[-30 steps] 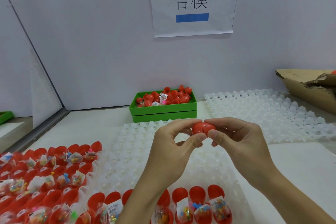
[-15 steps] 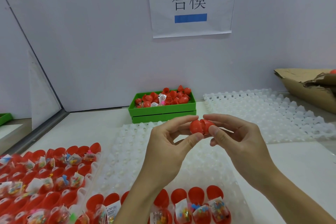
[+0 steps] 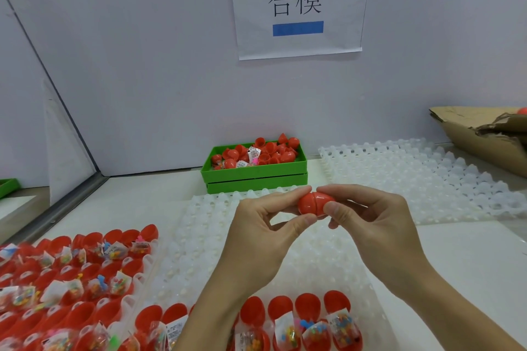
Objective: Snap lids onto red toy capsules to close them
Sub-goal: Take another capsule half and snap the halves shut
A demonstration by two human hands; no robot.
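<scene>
Capsule point(image 3: 313, 203) lay sideways between your two hands, held up over the white cell tray point(image 3: 322, 262), its two red halves pushed together with a seam line showing round the middle. Your left hand point(image 3: 265, 234) pinched the left half between thumb and forefinger, the other fingers curled under. Your right hand point(image 3: 373, 222) pinched the right half the same way, thumb in front and forefinger on top. Whether the lid was fully snapped home could not be told.

Below your wrists, along the near edge of that tray, stood a row of open red capsule halves point(image 3: 310, 319) with small bagged toys in them. To your left a second tray of filled open halves point(image 3: 71, 279) sat just beside the first. Behind your hands a green bin point(image 3: 256, 177) held loose red capsule parts and a few toy packets. A bare white cell tray point(image 3: 413, 177) lay to the right of the bin, and a torn cardboard box point(image 3: 484, 137) sat at the far right. A paper sign point(image 3: 296, 6) hung on the wall above.
</scene>
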